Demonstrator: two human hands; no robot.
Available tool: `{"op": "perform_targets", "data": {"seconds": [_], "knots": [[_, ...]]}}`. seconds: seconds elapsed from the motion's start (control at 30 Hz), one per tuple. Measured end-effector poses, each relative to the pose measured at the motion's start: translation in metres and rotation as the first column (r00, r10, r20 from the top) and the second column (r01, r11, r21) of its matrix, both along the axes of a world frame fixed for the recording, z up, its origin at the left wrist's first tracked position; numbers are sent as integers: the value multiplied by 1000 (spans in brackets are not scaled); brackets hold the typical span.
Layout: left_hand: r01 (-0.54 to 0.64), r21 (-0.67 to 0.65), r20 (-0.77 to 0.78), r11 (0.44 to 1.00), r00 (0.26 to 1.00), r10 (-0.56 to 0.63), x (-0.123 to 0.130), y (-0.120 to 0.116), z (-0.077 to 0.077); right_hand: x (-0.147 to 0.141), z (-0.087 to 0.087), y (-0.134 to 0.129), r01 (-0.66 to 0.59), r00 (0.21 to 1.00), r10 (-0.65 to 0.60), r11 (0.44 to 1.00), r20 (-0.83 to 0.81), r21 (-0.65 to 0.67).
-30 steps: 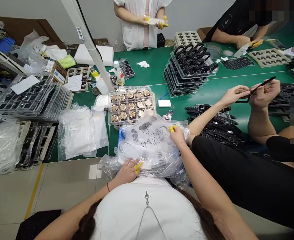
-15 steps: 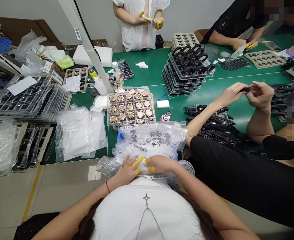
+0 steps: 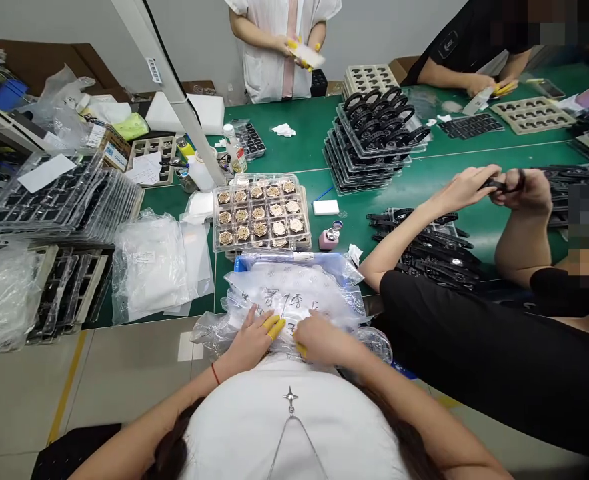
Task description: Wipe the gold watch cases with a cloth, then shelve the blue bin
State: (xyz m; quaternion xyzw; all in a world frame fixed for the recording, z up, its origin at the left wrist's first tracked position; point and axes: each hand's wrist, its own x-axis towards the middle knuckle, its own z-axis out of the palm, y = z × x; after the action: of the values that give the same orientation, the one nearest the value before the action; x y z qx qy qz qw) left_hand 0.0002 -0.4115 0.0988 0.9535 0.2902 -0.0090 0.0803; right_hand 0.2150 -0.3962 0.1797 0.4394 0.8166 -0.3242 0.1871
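Note:
Several clear plastic bags lie in a heap in a blue bin against my body. The uppermost plastic bag is whitish and carries dark handwriting. My left hand rests on the bags' near side, fingers stretched out, with yellow finger covers on some of them. Close beside it, my right hand has its fingers curled down into the plastic, closed on the bag's near part; its fingertips are partly hidden. What the bags contain cannot be made out clearly.
Beyond the bin stands a clear tray of gold-coloured watch-like parts. A pink bottle and a white block are right of it. Black straps lie near a co-worker's arm. Folded plastic bags lie left.
The bag with dark round marks no longer shows on top; a bag with handwriting does. My right hand has curled and turned downward. Across the table, a co-worker's white piece has tilted.

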Motion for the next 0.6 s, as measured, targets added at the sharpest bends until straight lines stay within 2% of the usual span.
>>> {"op": "perform_targets", "data": {"seconds": [0.07, 0.1, 0.17, 0.23, 0.33, 0.47, 0.53, 0.6], "knots": [[55, -60, -38, 997, 998, -58, 3, 3, 2, 13, -8, 26, 86, 996, -86, 996, 18, -2], [74, -71, -43, 995, 996, -77, 5, 3, 3, 20, -15, 43, 159, 986, -161, 987, 49, 38], [91, -79, -50, 993, 994, -95, 6, 4, 4, 31, -32, 73, 302, 937, -322, 941, 132, 154], [94, -86, -54, 992, 994, -99, 6, 3, 4, 35, -50, 88, 403, 873, -452, 880, 183, 250], [80, -95, -54, 992, 995, -85, 6, 1, 5, 36, -69, 84, 486, 802, -573, 790, 167, 375], [62, -122, -53, 991, 996, -69, 7, 1, 6, 56, -73, 72, 562, 715, -695, 637, 78, 527], [59, -136, -51, 989, 996, -67, 7, 1, 6, 72, -71, 74, 583, 699, -714, 610, 53, 537], [56, -147, -50, 988, 997, -64, 7, 1, 6, 84, -68, 74, 589, 724, -689, 638, 26, 497]]}}
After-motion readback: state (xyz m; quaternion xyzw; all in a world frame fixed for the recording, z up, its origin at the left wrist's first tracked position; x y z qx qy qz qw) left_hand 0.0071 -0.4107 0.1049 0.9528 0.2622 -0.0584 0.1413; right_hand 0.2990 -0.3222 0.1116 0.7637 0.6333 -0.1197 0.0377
